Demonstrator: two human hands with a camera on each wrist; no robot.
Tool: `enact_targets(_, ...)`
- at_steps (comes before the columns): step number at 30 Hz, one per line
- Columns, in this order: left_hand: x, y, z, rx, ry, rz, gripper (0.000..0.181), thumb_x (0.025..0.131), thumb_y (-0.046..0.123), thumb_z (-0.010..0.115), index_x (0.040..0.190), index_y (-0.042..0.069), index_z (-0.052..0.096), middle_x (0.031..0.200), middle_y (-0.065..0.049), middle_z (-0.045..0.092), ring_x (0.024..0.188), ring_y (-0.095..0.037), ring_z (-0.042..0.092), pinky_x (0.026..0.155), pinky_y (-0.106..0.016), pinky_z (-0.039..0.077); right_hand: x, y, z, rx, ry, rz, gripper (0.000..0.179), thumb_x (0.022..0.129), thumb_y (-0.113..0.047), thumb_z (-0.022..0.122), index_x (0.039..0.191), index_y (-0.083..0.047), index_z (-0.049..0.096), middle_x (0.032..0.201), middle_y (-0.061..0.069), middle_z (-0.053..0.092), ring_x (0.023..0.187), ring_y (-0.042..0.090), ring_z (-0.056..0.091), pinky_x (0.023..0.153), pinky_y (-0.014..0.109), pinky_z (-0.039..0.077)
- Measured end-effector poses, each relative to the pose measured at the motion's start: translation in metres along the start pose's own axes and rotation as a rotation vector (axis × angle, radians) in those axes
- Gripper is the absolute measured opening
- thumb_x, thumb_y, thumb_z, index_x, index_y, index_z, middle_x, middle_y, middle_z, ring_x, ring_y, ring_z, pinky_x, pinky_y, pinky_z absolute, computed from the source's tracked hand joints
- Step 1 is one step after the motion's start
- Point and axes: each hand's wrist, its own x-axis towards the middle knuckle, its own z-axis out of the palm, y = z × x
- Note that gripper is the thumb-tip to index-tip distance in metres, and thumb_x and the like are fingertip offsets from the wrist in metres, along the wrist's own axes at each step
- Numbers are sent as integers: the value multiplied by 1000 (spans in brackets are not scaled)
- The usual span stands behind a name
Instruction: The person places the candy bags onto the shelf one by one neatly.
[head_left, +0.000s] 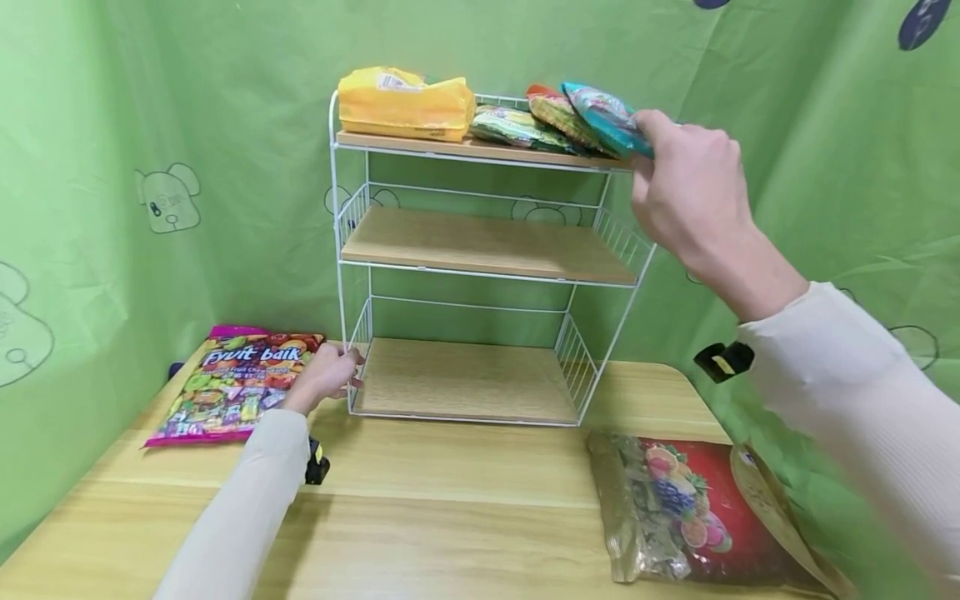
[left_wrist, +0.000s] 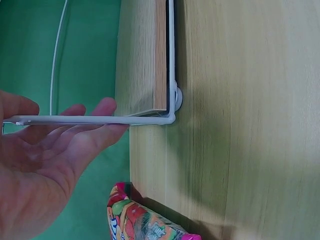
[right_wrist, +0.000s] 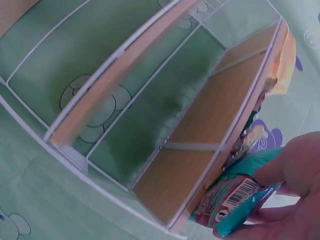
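Note:
A white wire rack (head_left: 339, 250) with wooden shelves stands on the table. Low on its left front post, my left hand (head_left: 332, 375) holds the wire (left_wrist: 90, 120) between thumb and fingers. My right hand (head_left: 693, 187) pinches the right end of a teal packet (head_left: 603, 117) at the top shelf's right end. The teal packet leans on an orange-and-green packet (head_left: 561, 117). Left of that lie a pale green packet (head_left: 513, 125) and a yellow bag (head_left: 408, 104). The barcode side of the teal packet (right_wrist: 240, 195) faces the right wrist camera, its edge overlapping the top shelf (right_wrist: 210, 110).
A fruit chew candy bag (head_left: 240, 387) lies left of the rack, beside my left hand. On the table's right side is a red-and-gold candy bag (head_left: 690, 512). A green cloth (head_left: 247, 167) hangs behind and at both sides. The rack also has a middle shelf (head_left: 487, 242) and a bottom shelf (head_left: 465, 379).

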Motion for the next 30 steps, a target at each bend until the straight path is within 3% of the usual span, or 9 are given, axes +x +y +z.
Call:
enact_targets(3,1,0,0,2,0,1,47,108,23,34,134,-9,55,128,-31,56,109,-39,67,81,-39,61,6,4,-3,34,23,7,43,99,-3,40,138,1,56,123,35,65,92,54,66,73,58,57)
enact_targets(8,2,-1,0,-2,1,-5,47,108,23,34,134,-9,55,128,-31,56,111,-39,66,82,-39,61,18,10,-1,83,55,38,44,98,-2,39,138,2,57,127,33,64,104,57,65,86,60,58)
enact_targets(14,3,-3,1,-17,-7,-2,47,107,22,34,134,-10,53,129,-32,55,110,-40,67,88,-43,61,31,18,7,83,23,115,46,98,-2,37,142,1,53,131,32,62,109,55,65,92,57,57)
enact_targets(19,4,-4,0,-25,-7,-6,46,108,23,34,134,-10,54,128,-32,55,111,-41,66,85,-40,61,41,23,18,75,10,142,46,99,-4,38,142,1,52,134,32,61,115,54,63,99,57,54)
enact_targets(30,5,-3,0,0,0,-1,46,107,24,35,132,-8,56,117,-27,59,109,-38,68,82,-38,61,50,28,35,77,31,180,47,98,-13,39,140,-1,58,132,27,64,110,46,62,95,54,53)
